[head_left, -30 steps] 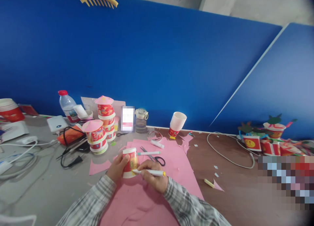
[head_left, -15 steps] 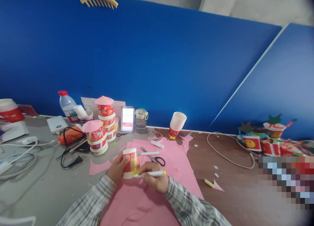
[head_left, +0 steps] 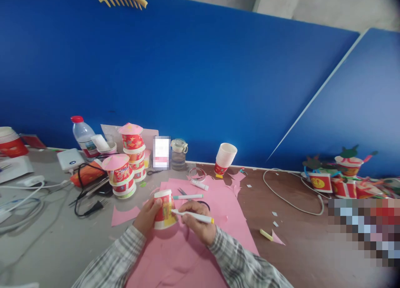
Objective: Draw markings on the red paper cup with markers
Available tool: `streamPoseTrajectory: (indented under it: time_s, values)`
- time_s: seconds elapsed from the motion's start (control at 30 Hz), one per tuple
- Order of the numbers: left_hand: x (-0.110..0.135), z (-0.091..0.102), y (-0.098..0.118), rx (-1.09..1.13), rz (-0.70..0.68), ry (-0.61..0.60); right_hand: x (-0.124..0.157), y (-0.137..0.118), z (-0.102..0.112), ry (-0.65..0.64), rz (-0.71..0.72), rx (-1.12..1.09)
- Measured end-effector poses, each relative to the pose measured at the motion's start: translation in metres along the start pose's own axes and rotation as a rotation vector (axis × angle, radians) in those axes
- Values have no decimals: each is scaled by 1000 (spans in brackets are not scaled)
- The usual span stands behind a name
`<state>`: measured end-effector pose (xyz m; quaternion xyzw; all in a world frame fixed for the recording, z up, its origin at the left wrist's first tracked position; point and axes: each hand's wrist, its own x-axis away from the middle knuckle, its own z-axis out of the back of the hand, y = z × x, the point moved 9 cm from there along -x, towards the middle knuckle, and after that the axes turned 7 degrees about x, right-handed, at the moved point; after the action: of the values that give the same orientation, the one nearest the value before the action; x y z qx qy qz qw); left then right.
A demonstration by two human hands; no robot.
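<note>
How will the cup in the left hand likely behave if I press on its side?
The cup looks like thin paper, so it's probably light and may dent. Its round, tapered wall might roll if tipped over, though the left hand gripping it should steady it.

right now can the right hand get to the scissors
Probably not just yet: the right hand grips a yellow-ended marker at the paper cup. The scissors do lie close, partly hidden behind that hand.

Red-capped bottle (head_left: 83,134), blue partition (head_left: 200,80)
</note>
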<state>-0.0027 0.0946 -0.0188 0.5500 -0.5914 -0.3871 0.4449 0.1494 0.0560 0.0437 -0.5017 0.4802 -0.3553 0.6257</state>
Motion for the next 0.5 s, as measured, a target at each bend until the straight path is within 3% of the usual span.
streamPoseTrajectory:
  time_s: [0.23, 0.5]
  values:
    - [0, 0, 6, -73, -53, -1, 3, -10, -13, -82, -2, 103]
    - [1, -2, 8, -125, -68, -14, 1, -13, -12, -81, -32, 195]
